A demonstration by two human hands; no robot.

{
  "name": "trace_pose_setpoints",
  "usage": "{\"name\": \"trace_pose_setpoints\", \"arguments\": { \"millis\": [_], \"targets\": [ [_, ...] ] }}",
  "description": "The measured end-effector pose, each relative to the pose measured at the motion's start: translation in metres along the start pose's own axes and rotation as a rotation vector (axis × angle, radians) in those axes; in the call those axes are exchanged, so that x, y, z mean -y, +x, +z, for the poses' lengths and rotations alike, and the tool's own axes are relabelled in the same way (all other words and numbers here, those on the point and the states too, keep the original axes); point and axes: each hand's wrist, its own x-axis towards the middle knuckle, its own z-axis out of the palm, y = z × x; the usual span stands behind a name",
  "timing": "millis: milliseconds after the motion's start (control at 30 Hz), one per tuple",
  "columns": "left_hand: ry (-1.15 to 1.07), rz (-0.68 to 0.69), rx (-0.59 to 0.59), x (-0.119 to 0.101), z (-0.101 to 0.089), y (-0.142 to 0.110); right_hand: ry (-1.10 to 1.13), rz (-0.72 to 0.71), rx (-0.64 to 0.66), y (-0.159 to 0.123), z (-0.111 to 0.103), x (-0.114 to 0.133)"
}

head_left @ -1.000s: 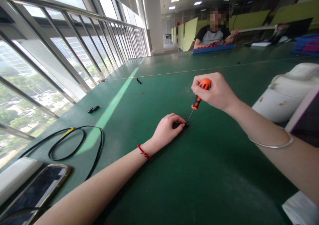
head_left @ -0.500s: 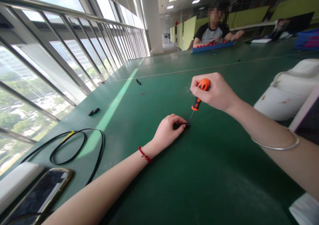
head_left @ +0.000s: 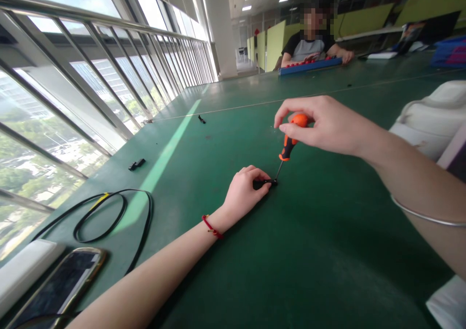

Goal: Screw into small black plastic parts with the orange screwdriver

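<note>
My left hand (head_left: 246, 189) rests on the green table (head_left: 204, 271), its thumb and fingers closed around a small black part (head_left: 270, 182). Most of that part is hidden under the fingers, so its kind does not show. Above and to the right, my right hand (head_left: 316, 125) has its thumb and fingers around the handle of an orange and black screwdriver (head_left: 289, 144). The screwdriver leans slightly, and its thin shaft meets the right end of the black part. The exact contact at the tip is too small to make out.
Left lie a looped black cable (head_left: 148, 212), a phone (head_left: 61, 285), a white box (head_left: 29, 271) and small black pieces (head_left: 137, 164). A white container (head_left: 429, 120) stands right. Across the table a person (head_left: 309, 47) sits behind a blue tray (head_left: 313, 67).
My right hand has loosened its fingers and turned around the screwdriver handle, its wrist shifting right. My left hand and the black part stay put. The person's hand across the table has lowered to the tray.
</note>
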Motion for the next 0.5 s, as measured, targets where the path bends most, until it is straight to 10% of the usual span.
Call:
{"name": "trace_pose_setpoints", "arguments": {
  "millis": [500],
  "targets": [
    [0.060,-0.057,-0.065,-0.0026,-0.0014,-0.0001,-0.103,-0.011,0.026,-0.0003,0.0029,0.0044]
  ]
}}
